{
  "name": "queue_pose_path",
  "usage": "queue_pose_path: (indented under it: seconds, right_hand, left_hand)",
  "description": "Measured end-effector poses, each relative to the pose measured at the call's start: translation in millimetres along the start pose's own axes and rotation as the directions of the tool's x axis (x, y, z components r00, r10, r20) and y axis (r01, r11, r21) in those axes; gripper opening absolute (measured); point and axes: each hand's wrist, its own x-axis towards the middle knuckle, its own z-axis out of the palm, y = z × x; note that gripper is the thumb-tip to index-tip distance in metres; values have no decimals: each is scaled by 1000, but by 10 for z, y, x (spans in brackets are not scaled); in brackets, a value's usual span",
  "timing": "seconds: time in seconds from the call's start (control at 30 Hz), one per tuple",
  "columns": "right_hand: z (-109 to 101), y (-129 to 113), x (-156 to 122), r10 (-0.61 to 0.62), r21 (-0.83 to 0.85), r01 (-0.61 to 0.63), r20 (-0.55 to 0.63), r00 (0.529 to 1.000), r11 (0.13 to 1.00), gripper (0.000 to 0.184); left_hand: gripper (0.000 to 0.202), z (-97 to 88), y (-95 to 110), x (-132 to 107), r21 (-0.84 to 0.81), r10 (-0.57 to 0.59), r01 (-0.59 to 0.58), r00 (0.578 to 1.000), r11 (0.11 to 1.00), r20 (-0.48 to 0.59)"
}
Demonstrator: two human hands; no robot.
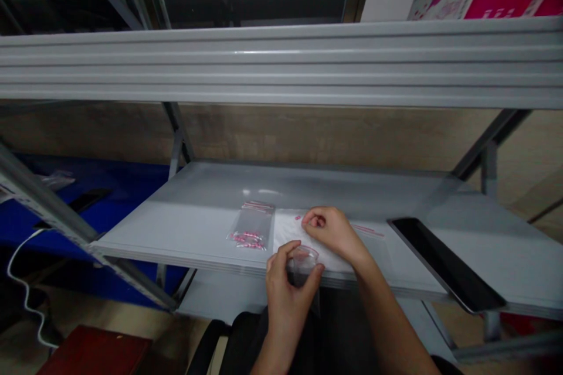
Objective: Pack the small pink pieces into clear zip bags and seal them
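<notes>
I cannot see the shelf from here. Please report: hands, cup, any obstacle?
Left hand grips small clear cup. Right hand closed, resting on white sheet. Zip bag left, black tablet right, both apart.

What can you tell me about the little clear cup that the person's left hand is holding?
The cup is small, round and see-through, plastic by its look, open at the top. Its lower part looks dark; contents or shadow, I cannot tell. It is held about upright at the front edge of the grey shelf. The left hand grips it from below, thumb on one side, fingers on the other.
</notes>
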Motion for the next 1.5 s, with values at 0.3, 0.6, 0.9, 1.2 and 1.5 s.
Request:
queue_pose_path:
  seconds: [0.3,0.6,0.9,1.2,1.5]
  right_hand:
    - [-148,-4,-14,-70,72,59,159,985,996,17]
    - [214,118,315,-37,-195,48,59,998,980,33]
    - [-66,-22,103,-103,-112,112,86,991,987,17]
    - [-235,-64,-4,-165,48,158,216,962,986,18]
    - [199,-20,300,-26,-272,44,71,997,961,23]
  left_hand:
    - [35,0,30,26,-19,-19,19,1000,1000,-9]
    - [36,-7,23,10,-17,-15,15,1000,1000,-14]
    - [37,-13,28,24,-40,-32,32,999,999,-11]
    - [37,-8,-1,20,-78,-66,68,998,995,24]
    - [36,-20,10,25,-46,-39,39,999,998,12]
